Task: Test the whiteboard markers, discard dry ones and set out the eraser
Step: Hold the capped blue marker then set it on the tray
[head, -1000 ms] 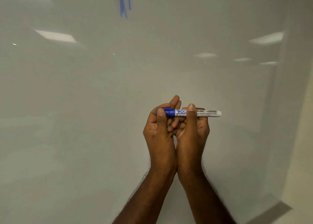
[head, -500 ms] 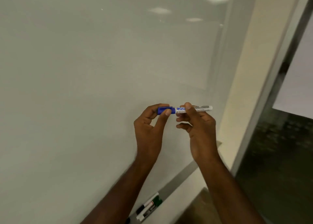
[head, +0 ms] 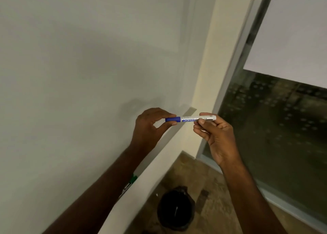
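Observation:
A capped blue marker lies level in the air before the whiteboard, held between both hands. My left hand pinches its blue cap with thumb and fingers. Around the white barrel my right hand pinches with thumb and fingertips. Below my left forearm, a green-capped marker rests on the whiteboard's tray, mostly hidden by the arm. No eraser shows in this view.
A black waste bin stands on the brown floor below the board's lower right corner. A cream wall strip and a grey-framed glass panel with a white blind lie to the right.
The view has swung down and to the right, off the blue test strokes. My hands have drawn apart along the capped marker, from a close clasp to fingertip pinches at each end.

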A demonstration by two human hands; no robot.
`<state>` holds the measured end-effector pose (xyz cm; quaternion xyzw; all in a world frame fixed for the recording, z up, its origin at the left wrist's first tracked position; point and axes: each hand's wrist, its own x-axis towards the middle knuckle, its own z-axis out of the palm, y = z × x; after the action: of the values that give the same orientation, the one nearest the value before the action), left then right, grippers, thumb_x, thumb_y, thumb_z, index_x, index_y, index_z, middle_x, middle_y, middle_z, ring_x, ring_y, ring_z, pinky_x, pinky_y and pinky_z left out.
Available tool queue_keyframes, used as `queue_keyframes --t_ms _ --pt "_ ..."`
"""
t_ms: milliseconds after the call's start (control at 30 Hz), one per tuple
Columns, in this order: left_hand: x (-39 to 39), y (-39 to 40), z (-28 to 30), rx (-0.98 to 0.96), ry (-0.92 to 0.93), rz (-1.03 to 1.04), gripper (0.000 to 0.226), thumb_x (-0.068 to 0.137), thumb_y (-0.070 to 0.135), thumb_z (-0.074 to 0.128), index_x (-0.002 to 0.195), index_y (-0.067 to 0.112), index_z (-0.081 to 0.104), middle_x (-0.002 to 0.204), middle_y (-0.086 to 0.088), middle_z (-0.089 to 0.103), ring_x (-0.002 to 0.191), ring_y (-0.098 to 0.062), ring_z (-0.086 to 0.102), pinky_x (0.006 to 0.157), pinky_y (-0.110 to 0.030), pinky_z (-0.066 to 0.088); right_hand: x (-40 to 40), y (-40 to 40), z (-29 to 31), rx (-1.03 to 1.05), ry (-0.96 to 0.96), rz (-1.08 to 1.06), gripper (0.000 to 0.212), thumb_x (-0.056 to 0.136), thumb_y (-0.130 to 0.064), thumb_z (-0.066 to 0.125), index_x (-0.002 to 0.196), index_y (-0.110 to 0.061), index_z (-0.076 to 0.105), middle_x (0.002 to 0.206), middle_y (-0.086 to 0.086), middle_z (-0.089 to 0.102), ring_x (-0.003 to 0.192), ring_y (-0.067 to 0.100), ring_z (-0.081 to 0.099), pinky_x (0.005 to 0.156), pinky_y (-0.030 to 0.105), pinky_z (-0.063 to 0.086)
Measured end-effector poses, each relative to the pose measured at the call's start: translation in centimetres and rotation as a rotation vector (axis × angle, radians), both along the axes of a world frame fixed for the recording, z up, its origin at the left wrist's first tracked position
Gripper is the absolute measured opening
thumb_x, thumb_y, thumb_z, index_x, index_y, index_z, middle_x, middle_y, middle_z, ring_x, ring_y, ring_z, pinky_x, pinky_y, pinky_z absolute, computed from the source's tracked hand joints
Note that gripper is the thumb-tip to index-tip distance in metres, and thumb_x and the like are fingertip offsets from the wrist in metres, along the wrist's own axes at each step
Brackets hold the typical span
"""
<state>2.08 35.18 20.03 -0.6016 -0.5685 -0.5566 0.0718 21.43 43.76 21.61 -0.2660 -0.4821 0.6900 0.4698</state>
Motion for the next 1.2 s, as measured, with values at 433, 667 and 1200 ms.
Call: queue_keyframes --t_ms 433,667,1200 --pt "-0.4 4.8 -10.5 -0.303 0.121 0.025 0.028 0.087 0.033 0.072 0.107 0.016 0.078 0.108 0.001 0.077 0.097 -0.013 0.072 0.08 -0.027 0.058 1.8 5.5 -9.8 -0.18 -0.267 -0.063 0.012 0.09 -0.004 0.069 0.096 -0.011 0.076 0.097 0.015 0.076 0.089 0.028 0.074 0.081 0.035 0.062" --pt "-0.9 6.4 -18.2 -0.432 0.124 -0.083 0.027 0.083 0.023 0.081 0.109 0.016 0.077 0.11 -0.001 0.077 0.099 -0.013 0.073 0.086 -0.034 0.06 3.3 8.3 -16.1 0.21 -0.78 0.025 0.017 0.082 -0.01 0.081 0.086 -0.026 0.079 0.077 -0.005 0.076 0.075 0.025 0.073 0.069 0.033 0.062" --pt "-0.7 10.6 -36.7 -0.791 0.001 -0.185 0.026 0.085 0.037 0.068 0.1 0.02 0.08 0.107 0.003 0.077 0.104 -0.009 0.069 0.092 -0.026 0.054 4.2 13.0 -37.8 0.247 -1.058 0.1 0.018 0.073 -0.018 0.087 0.081 -0.032 0.078 0.084 -0.012 0.061 0.079 0.001 0.059 0.069 0.017 0.046"
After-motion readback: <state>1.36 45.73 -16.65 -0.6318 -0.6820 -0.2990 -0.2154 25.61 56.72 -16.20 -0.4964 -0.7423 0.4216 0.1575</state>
